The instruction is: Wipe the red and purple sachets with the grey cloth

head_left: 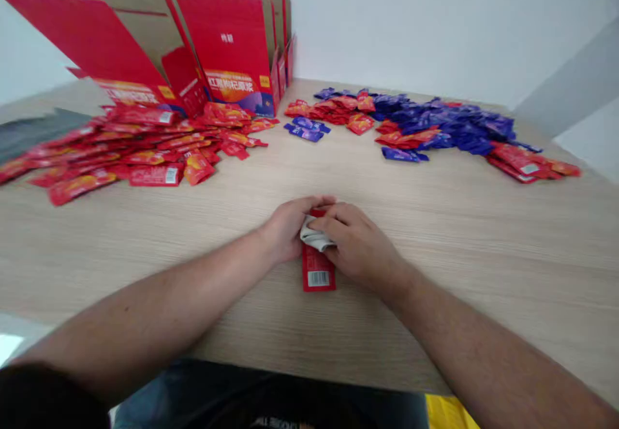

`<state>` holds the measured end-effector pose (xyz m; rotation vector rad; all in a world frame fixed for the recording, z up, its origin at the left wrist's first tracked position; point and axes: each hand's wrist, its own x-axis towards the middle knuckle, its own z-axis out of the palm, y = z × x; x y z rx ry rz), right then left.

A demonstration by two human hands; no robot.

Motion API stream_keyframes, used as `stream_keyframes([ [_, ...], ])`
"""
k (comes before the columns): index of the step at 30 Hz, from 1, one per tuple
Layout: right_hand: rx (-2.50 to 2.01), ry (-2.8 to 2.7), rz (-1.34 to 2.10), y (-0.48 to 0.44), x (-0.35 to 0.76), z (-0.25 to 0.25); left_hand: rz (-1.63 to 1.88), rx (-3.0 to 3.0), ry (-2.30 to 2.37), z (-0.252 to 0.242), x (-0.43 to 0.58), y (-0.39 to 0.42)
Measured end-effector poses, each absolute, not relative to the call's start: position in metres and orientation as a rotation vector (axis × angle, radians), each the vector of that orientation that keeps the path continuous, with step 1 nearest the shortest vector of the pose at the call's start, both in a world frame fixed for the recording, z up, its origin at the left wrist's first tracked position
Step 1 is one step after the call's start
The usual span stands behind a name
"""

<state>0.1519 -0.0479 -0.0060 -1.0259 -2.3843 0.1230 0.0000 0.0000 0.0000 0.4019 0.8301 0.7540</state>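
A red sachet point(318, 266) with a barcode label lies on the table in front of me, its barcode end toward my body. My left hand point(290, 226) curves around the sachet's far left side and holds it there. In my right hand point(355, 239) is a folded pale grey cloth point(316, 235), pressed onto the sachet's upper part. The fingers of both hands meet over the far end, so much of the sachet is covered.
Red sachets point(149, 139) are heaped at the left, before open red cartons point(222, 48). Grey flat material point(39, 132) lies at the far left. Small purple packets point(445, 122) and red packets point(338, 108) are piled toward the back right. A yellow object point(447, 411) shows below the table point(459, 235).
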Motion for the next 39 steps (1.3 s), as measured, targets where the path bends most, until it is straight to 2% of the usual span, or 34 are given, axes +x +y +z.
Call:
stream_keyframes([
  [7,-1.27,-2.198,0.147,-0.034,0.16,-0.01,0.791,0.356,0.764,-0.001,-0.002,0.002],
  [12,-1.248,-2.072,0.136,-0.03,0.163,-0.014,0.78,0.46,0.715,-0.009,0.0,0.002],
  [17,-1.153,-2.134,0.162,-0.036,0.162,-0.009,0.887,0.544,0.859,-0.01,0.004,0.0],
  [23,-0.86,-2.575,0.418,-0.059,0.151,0.007,0.977,0.526,0.933,-0.008,-0.001,0.008],
  [26,-0.81,-2.626,0.714,-0.065,0.15,0.011,1.051,0.545,0.923,-0.009,-0.009,0.017],
  [29,-0.776,-2.52,0.919,-0.06,0.155,0.007,1.163,0.56,0.925,-0.004,-0.022,0.032],
  [35,-0.881,-2.321,0.727,-0.04,0.168,-0.011,1.517,0.75,0.991,-0.001,-0.058,0.077],
  [39,-0.918,-2.294,0.706,-0.036,0.169,-0.017,1.838,1.168,1.321,-0.002,-0.106,0.106],
])
